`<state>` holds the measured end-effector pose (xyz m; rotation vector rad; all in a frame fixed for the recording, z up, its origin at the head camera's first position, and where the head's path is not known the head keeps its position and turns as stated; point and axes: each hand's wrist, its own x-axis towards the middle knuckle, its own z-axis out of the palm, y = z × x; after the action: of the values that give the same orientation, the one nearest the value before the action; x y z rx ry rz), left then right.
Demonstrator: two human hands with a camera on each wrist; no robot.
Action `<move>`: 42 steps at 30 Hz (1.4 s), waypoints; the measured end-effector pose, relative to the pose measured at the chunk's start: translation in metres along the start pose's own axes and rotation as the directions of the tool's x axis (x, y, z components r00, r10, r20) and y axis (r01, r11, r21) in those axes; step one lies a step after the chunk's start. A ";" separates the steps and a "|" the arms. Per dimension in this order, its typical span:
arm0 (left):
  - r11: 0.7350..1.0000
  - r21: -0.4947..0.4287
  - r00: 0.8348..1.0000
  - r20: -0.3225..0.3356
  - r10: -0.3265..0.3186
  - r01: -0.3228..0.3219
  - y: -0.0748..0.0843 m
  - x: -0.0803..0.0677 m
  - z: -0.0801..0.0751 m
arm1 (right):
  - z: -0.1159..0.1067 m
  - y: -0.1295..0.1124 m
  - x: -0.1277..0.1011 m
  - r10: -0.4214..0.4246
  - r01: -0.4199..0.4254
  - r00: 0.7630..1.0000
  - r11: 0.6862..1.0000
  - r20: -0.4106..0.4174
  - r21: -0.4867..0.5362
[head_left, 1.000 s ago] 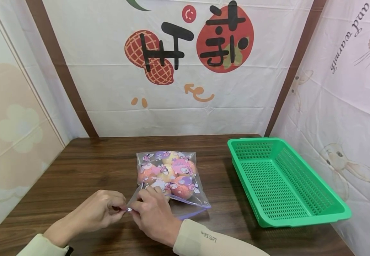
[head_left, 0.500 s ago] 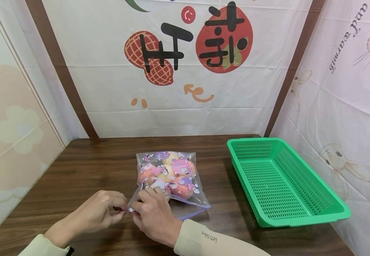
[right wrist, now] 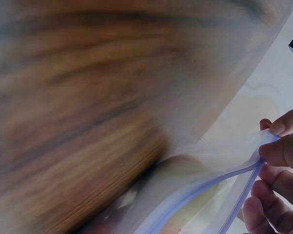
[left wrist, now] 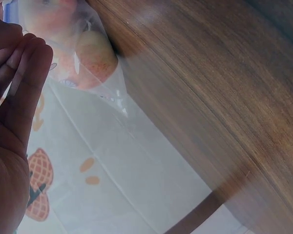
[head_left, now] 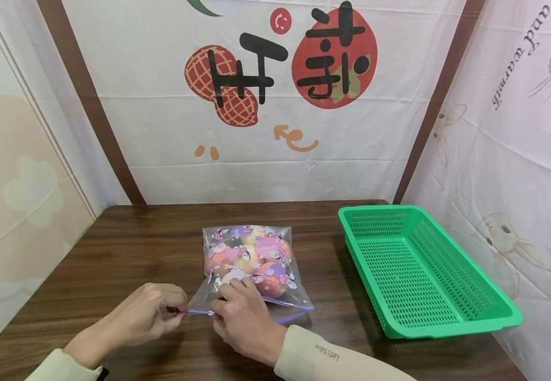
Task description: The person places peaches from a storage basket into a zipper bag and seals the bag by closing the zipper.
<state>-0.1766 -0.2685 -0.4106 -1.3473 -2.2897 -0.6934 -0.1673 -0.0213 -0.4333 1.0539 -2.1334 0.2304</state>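
Observation:
A clear zip bag (head_left: pixel 299 297) with pink and purple prints lies on the table, with several round red-and-yellow fruits (head_left: pixel 271 280) inside. Its purple-edged mouth faces me. My left hand (head_left: pixel 153 312) pinches the mouth's left corner between thumb and fingers. Just right of it, my right hand (head_left: pixel 247 321) pinches the zip strip at a small white slider (head_left: pixel 210 313). In the right wrist view, the purple zip strip (right wrist: pixel 185 197) runs into the fingers, its two edges parted farther along. The left wrist view shows a fruit (left wrist: pixel 95 56) through the film beyond the fingers.
A green perforated basket (head_left: pixel 404 280) stands at the table's right side. Brown wood-grain table (head_left: pixel 127 248) surface surrounds the bag. A printed white cloth (head_left: pixel 265 180) hangs behind the table, with more cloth on both sides.
My right hand has slid rightward along the bag's mouth with the white slider, away from the left hand. A flat stretch of purple zip now shows between them. The left hand stays at the corner.

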 end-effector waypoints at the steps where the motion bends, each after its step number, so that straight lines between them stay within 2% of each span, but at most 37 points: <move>1: 1.000 0.002 1.000 0.003 0.001 -0.001 0.000 0.000 0.000 | -0.001 0.001 -0.001 -0.003 0.003 1.000 1.000 0.005 0.006; 7: 1.000 0.003 1.000 0.022 -0.019 0.019 0.000 -0.001 0.000 | -0.003 0.008 -0.008 -0.016 0.016 1.000 1.000 0.005 0.020; 13: 1.000 -0.002 1.000 0.018 -0.006 0.006 0.000 -0.002 0.001 | -0.006 0.014 -0.014 -0.019 0.020 1.000 1.000 -0.014 0.020; 21: 1.000 0.031 1.000 0.010 -0.006 0.006 0.002 -0.003 0.003 | -0.012 0.021 -0.020 -0.017 0.016 1.000 0.998 0.023 0.062; 25: 1.000 0.020 1.000 -0.008 0.007 -0.007 0.000 -0.004 0.004 | -0.015 0.024 -0.023 -0.009 0.006 0.999 0.997 0.043 0.074; 31: 0.999 -0.015 0.999 -0.026 0.034 -0.034 -0.003 -0.005 0.004 | -0.016 0.029 -0.028 -0.014 0.013 1.000 0.998 0.016 0.064; 34: 1.000 -0.009 0.999 -0.022 0.027 -0.027 -0.002 -0.005 0.004 | -0.018 0.032 -0.031 -0.014 0.012 1.000 0.998 0.026 0.066; 40: 0.999 0.033 0.999 0.014 -0.031 0.030 0.001 -0.005 0.002 | -0.021 0.038 -0.037 -0.009 0.005 0.998 0.998 0.058 0.068; 42: 0.999 0.026 1.000 0.012 -0.025 0.024 0.000 -0.004 0.002 | -0.023 0.040 -0.039 -0.003 -0.002 0.998 0.997 0.068 0.075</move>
<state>-0.1745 -0.2702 -0.4146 -1.3174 -2.3203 -0.6636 -0.1693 0.0384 -0.4370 1.1203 -2.2001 0.2801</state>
